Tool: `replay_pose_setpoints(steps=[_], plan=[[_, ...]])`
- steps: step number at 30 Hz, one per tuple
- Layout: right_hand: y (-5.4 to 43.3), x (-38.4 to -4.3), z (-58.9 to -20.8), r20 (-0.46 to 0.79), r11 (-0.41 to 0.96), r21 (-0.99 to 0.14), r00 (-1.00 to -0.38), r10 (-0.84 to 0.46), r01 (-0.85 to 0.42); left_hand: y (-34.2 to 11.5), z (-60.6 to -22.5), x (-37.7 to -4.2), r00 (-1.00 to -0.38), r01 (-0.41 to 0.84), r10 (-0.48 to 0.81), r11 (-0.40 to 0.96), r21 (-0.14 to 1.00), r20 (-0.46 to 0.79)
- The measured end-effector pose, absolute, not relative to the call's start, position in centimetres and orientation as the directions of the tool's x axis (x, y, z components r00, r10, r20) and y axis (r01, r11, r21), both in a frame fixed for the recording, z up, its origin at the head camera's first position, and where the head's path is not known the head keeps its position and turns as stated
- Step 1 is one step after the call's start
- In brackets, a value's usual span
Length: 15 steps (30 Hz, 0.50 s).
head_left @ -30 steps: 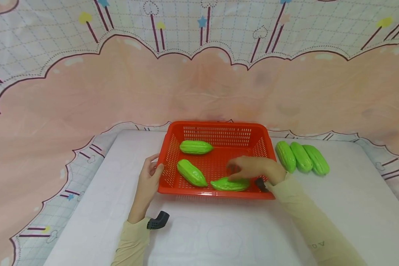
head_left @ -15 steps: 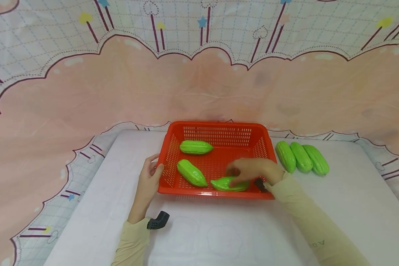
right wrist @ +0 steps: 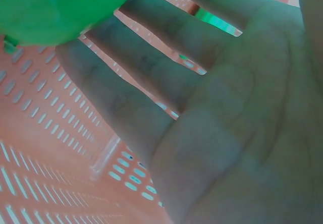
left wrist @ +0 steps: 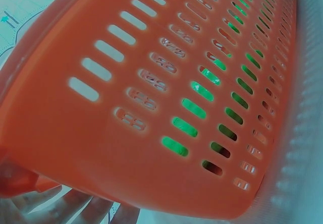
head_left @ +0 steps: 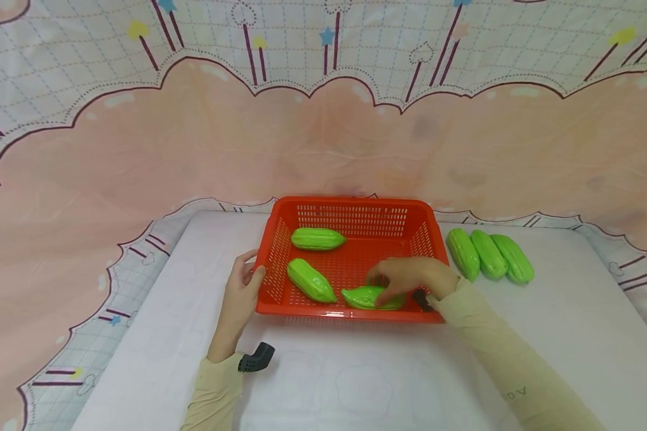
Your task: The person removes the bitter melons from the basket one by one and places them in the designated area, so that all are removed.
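A red plastic basket (head_left: pixel 350 314) with slotted walls holds three green bitter melons. My left hand (head_left: pixel 245 287) grips its left side, thumb at the rim and fingers outside. In the left wrist view those fingers (left wrist: pixel 75 206) show below the basket's end wall. My right hand (head_left: pixel 412 275) reaches over the right side, thumb and fingers spanning the near-right bitter melon (head_left: pixel 361 296). In the right wrist view, its spread fingers meet that green melon (right wrist: pixel 60 12) at the tips. Another bitter melon (head_left: pixel 311 280) slants at the near left; a third bitter melon (head_left: pixel 317 239) lies behind it.
Three more bitter melons, a left one (head_left: pixel 463 254), a middle one (head_left: pixel 488 254) and a right one (head_left: pixel 512 258), lie side by side right of the basket. All rest on a white-covered table (head_left: pixel 313 383). A patterned cloth (head_left: pixel 323 143) hangs behind.
My right thumb has slid slightly to the right along the near-right bitter melon. That melon, the basket and my left hand stay where they were.
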State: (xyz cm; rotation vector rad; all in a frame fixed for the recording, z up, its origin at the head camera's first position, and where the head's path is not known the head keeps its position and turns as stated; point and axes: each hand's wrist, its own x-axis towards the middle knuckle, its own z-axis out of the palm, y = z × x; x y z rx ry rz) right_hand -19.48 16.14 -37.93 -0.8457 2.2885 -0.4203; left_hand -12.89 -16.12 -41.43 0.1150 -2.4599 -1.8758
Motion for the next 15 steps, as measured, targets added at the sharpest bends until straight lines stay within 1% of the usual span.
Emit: replay_pose_setpoints(steps=[3,7,11,15], plan=[[16.2,-19.52,-37.99,-0.467,0.743,-0.491,-0.582,-0.666,-0.456,-16.17,-41.43,-12.87,-0.996,-0.029,-0.086,0.261,0.965,-0.006],[16.34,-19.49,-37.85,-0.463,0.754,-0.498,-0.603,-0.649,-0.428,-16.19,-41.46,-12.88,-0.997,-0.028,-0.083,0.259,0.965,-0.007],[16.36,-19.42,-37.59,-0.429,0.744,-0.497,-0.619,-0.658,-0.446,-16.19,-41.52,-12.93,-0.997,-0.029,-0.083,0.255,0.966,-0.008],[16.24,-19.4,-37.47,-0.393,0.725,-0.498,-0.62,-0.678,-0.477,-16.18,-41.45,-12.81,-0.997,-0.023,-0.081,0.254,0.967,-0.002]])
